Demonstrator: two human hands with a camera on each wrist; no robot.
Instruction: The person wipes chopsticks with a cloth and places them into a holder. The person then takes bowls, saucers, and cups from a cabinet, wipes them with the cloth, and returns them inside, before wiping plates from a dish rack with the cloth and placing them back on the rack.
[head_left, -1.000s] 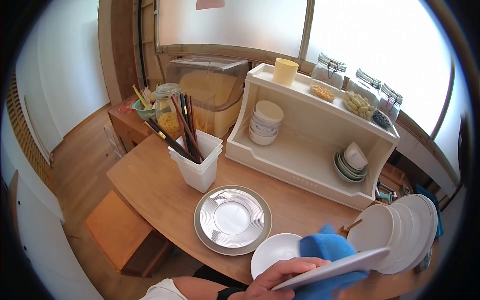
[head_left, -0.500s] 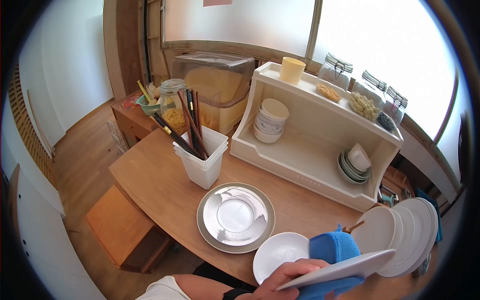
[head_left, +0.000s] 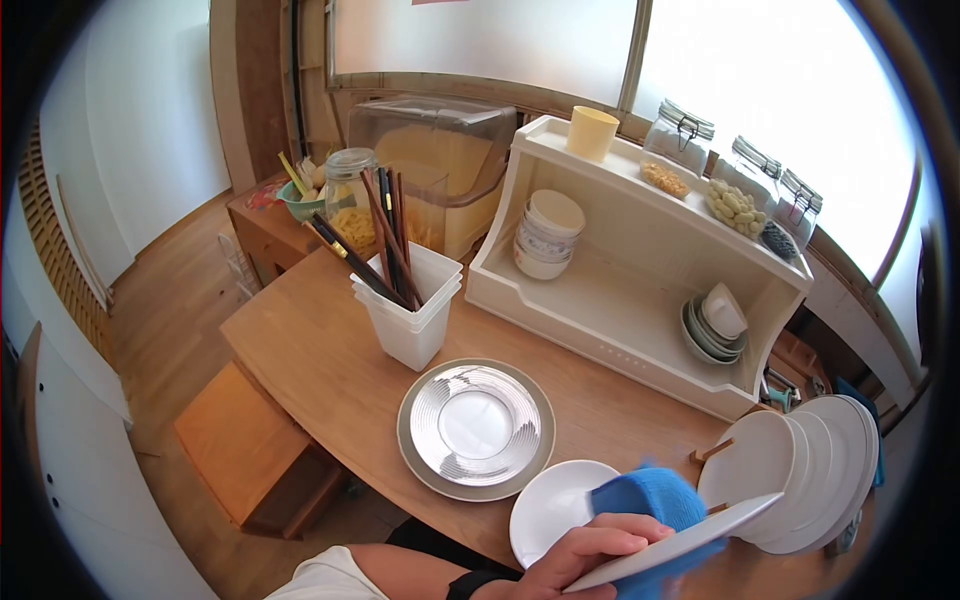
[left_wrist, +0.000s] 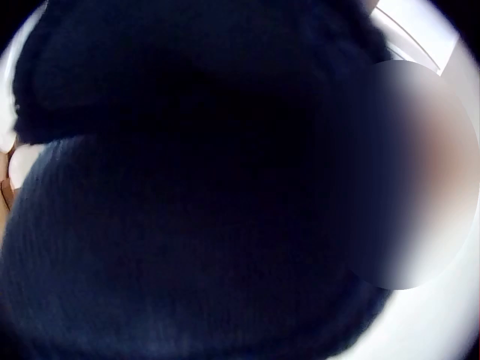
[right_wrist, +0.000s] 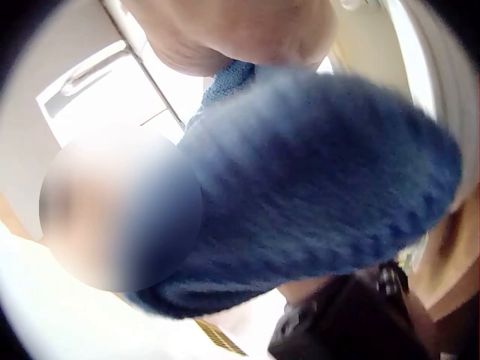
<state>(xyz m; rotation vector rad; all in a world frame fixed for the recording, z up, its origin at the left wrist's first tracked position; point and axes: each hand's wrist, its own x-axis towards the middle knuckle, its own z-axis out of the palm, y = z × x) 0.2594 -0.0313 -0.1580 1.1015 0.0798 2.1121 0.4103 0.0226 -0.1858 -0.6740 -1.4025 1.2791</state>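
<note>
In the head view my left hand (head_left: 585, 556) grips a white plate (head_left: 705, 534) by its near edge, thumb and fingers on either side of it. The plate is tilted, nearly edge-on to the head camera. A blue cloth (head_left: 662, 496) is bunched against the plate and shows above and below it. My right hand is hidden behind the plate in the head view; in the right wrist view the hand (right_wrist: 236, 30) holds the cloth (right_wrist: 322, 165) from above. Dark cloth (left_wrist: 172, 225) fills most of the left wrist view. Beneath the held plate, a white plate (head_left: 545, 505) lies on the table.
A patterned plate on a larger plate (head_left: 477, 425) lies left of my hands. White plates (head_left: 840, 470) stand upright in a wooden rack at the right. Behind are a white chopstick holder (head_left: 412, 325) and a cream shelf (head_left: 610, 345) with bowls, jars and a yellow cup (head_left: 592, 135).
The blue cloth shifts and changes shape against the plate, first leftward and now curled over. My left hand keeps its grip on the plate. The head view has turned slightly.
</note>
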